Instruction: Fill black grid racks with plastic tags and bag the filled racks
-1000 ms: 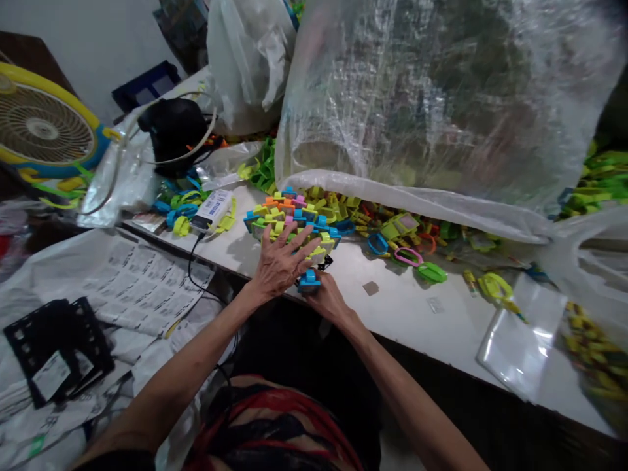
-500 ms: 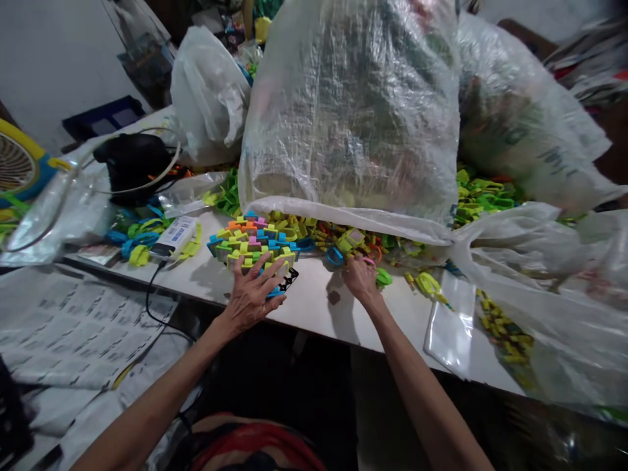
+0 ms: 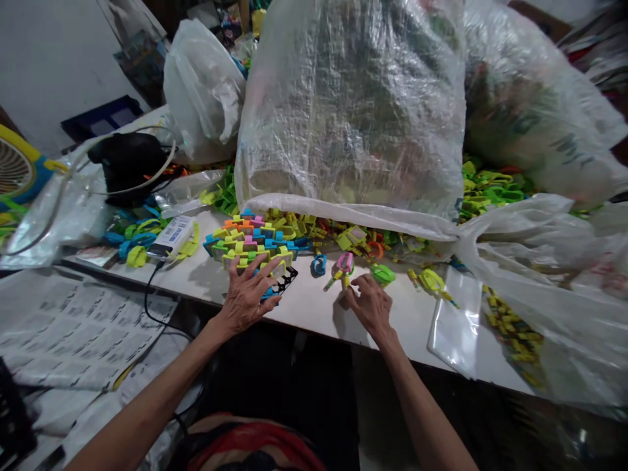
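My left hand [image 3: 248,294] lies with spread fingers on the near end of a block of coloured plastic pieces [image 3: 245,245], set in rows of orange, yellow, green, pink and blue. A black openwork edge [image 3: 287,280] shows beside its fingers. My right hand [image 3: 370,302] is curled, thumb and index finger together at the near end of a pink toy watch [image 3: 345,263] with yellow tips. Left of that lies a blue toy watch [image 3: 318,264]; to the right are a green one [image 3: 383,274] and a yellow one [image 3: 432,281].
Large filled plastic sacks [image 3: 353,111] stand behind a pile of yellow-green pieces [image 3: 299,226]. A clear plastic sleeve [image 3: 455,324] lies right. On the left are a white box-shaped device [image 3: 173,237] with a black cable, printed sheets [image 3: 73,327] and a fan [image 3: 14,167].
My right hand has drawn back from the pile towards me, bringing the pink toy watch out onto the white tabletop. The blue one now lies apart from the pile. My left hand stays on the block.
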A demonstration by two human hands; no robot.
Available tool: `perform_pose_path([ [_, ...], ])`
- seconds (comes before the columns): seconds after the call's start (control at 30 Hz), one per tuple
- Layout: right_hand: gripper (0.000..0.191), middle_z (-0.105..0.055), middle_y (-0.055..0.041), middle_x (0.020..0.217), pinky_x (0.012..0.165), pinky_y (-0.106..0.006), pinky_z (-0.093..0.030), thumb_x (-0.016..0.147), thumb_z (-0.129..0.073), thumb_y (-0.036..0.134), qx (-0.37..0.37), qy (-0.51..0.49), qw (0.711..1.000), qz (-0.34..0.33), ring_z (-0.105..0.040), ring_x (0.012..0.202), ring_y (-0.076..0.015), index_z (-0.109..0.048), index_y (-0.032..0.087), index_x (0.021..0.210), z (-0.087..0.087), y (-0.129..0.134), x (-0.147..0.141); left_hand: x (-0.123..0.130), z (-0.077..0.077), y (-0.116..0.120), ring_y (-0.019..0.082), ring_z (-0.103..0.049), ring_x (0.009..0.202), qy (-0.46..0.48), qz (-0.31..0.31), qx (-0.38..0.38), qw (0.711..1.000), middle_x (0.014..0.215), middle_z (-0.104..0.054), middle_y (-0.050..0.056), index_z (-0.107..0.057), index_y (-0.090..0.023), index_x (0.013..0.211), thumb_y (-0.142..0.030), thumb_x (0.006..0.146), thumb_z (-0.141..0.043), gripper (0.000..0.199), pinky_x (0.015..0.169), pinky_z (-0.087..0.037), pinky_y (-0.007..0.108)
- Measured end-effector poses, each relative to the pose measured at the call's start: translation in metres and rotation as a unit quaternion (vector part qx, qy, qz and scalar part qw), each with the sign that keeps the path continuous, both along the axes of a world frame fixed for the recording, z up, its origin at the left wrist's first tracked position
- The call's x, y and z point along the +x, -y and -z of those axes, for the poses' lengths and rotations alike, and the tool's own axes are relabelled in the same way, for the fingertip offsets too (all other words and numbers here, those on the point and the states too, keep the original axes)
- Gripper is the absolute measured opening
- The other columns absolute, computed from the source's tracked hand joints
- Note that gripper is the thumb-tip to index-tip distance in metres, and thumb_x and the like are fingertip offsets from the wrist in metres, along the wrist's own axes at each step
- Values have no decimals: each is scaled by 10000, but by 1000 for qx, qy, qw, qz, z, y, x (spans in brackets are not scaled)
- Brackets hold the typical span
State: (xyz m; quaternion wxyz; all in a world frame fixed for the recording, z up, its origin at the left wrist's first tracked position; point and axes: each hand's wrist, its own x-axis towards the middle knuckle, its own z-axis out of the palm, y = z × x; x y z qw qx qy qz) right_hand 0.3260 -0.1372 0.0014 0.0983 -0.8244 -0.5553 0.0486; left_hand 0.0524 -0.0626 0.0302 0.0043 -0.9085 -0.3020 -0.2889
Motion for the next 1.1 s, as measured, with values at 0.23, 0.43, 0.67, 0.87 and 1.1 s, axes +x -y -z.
perform_pose_path([
  [0.23,220,-678,-96,896,600,-284,-344,848,-508,347,-138,-51,987,67,-633,878,-251,-633,178,915,-9,-30,9,-1,-2,0,256,-428,1303,-11,1,5,1000,1325,-564,85,-606,-210,902,-352,949,-397,256,1118,-92,545],
  [0.43,262,-629,-149,1035,585,-281,-348,864,-382,84,-86,91,980,156,-641,849,-232,-608,140,984,-17,-12,19,-1,-2,-1,252,-423,1306,-8,8,1,1000,1312,-576,77,-620,-211,921,-336,949,-402,253,1122,-91,530],
  [0.67,221,-625,-176,1043,640,-332,-394,830,-462,184,55,63,971,226,-613,879,-276,-632,111,950,-30,4,43,-2,-1,-2,255,-412,1313,-1,18,11,1000,1327,-564,71,-618,-223,1084,-339,953,-413,269,1122,-85,533],
  [0.87,211,-574,-16,631,523,-285,-405,655,-580,364,208,-380,891,133,-516,533,-158,-572,171,740,-20,-2,9,-4,-2,-2,241,-369,1344,-26,16,8,999,1348,-542,79,-584,-222,1191,-368,961,-381,340,1145,-29,514],
  [1.1,126,-564,16,572,502,-242,-392,521,-594,259,71,-597,799,-29,-485,529,-123,-565,165,600,7,-39,-93,-5,-1,-3,241,-333,1367,-32,20,28,999,1348,-541,83,-551,-218,1245,-413,965,-355,394,1147,6,522],
])
